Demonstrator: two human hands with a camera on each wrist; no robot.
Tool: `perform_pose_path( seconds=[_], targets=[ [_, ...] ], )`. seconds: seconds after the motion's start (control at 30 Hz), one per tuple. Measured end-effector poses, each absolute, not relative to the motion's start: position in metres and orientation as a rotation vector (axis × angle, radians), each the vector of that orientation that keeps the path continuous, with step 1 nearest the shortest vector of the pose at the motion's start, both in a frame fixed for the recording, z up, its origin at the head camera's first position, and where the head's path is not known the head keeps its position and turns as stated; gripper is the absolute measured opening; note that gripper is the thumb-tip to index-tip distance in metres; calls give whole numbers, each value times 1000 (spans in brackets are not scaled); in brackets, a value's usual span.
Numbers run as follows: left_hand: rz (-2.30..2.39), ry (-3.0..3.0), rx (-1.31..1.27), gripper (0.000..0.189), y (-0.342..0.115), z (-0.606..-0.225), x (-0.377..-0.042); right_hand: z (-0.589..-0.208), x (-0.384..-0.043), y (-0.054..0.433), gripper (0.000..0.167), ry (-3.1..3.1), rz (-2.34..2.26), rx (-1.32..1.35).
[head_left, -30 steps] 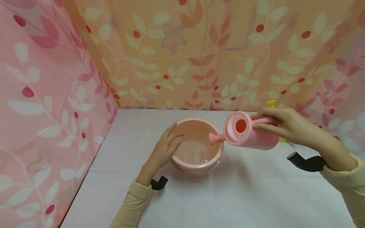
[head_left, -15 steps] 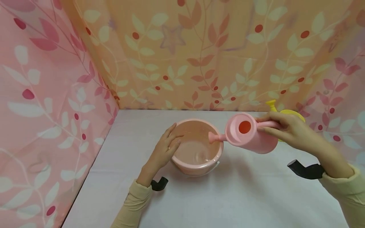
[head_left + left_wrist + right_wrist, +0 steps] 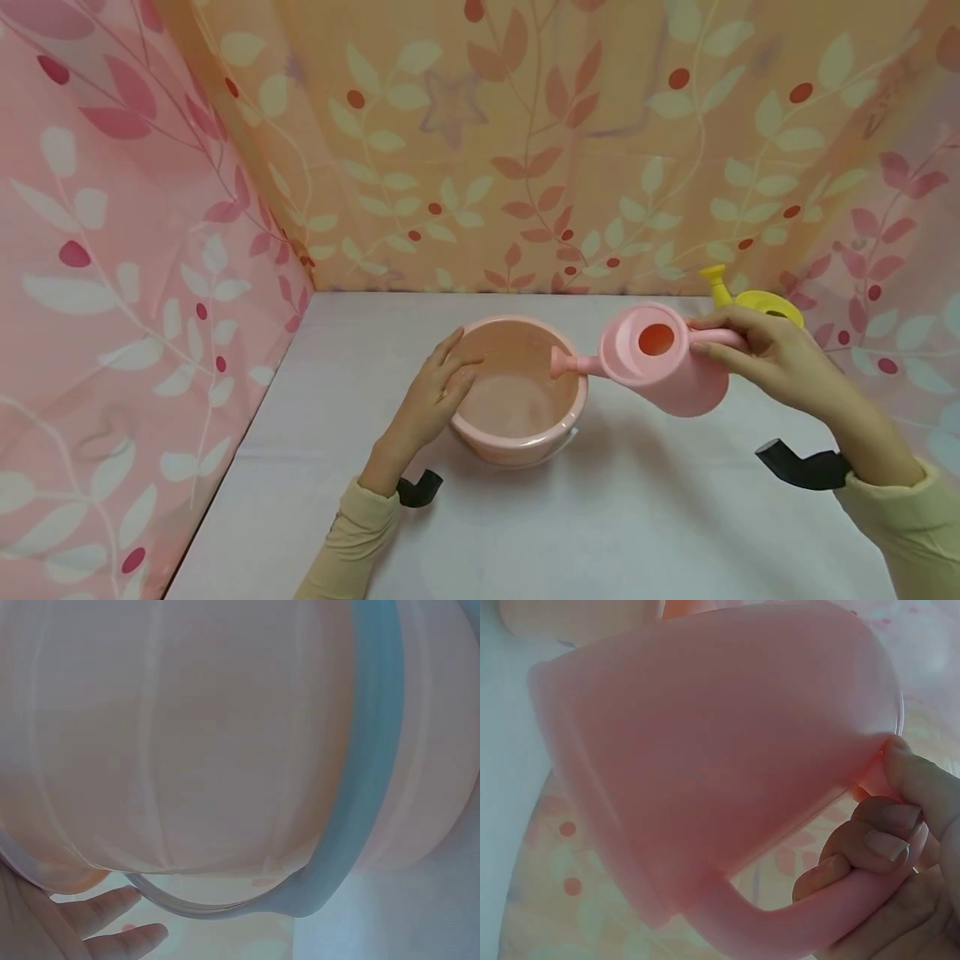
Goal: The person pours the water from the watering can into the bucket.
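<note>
A pink bucket (image 3: 517, 440) stands on the table, with what looks like water inside. My left hand (image 3: 435, 390) rests at its left rim, fingers fairly straight and spread; the left wrist view shows the bucket wall (image 3: 210, 750) filling most of the picture and fingers (image 3: 112, 907) beside the bail handle (image 3: 375, 727). My right hand (image 3: 772, 354) grips the handle of a pink watering can (image 3: 678, 383), held raised and tilted, its spout head (image 3: 561, 363) over the bucket's right rim. In the right wrist view, curled fingers wrap the can's handle (image 3: 840, 907).
Behind my right hand stands a yellow watering can (image 3: 761, 298), partly hidden. A white cloth (image 3: 645, 525) covers the table. Floral curtains (image 3: 450, 167) rise along the back and both sides.
The pink watering can's body has tipped back, its base swinging lower, and my right hand has shifted slightly right and down. More of the yellow can shows; ripples in the bucket have calmed.
</note>
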State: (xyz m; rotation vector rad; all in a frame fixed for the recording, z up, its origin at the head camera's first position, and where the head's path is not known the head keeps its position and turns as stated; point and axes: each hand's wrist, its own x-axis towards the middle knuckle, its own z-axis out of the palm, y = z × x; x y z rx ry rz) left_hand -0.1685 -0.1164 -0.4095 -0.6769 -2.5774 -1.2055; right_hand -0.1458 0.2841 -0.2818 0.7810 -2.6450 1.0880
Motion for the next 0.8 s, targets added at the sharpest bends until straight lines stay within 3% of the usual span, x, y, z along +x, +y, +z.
perform_pose_path(
  seconds=[0.8],
  targets=[
    [-1220,-2570,-649,31,-116,-411,-168,-317,-144,303,29,-2538,1379,742]
  ],
)
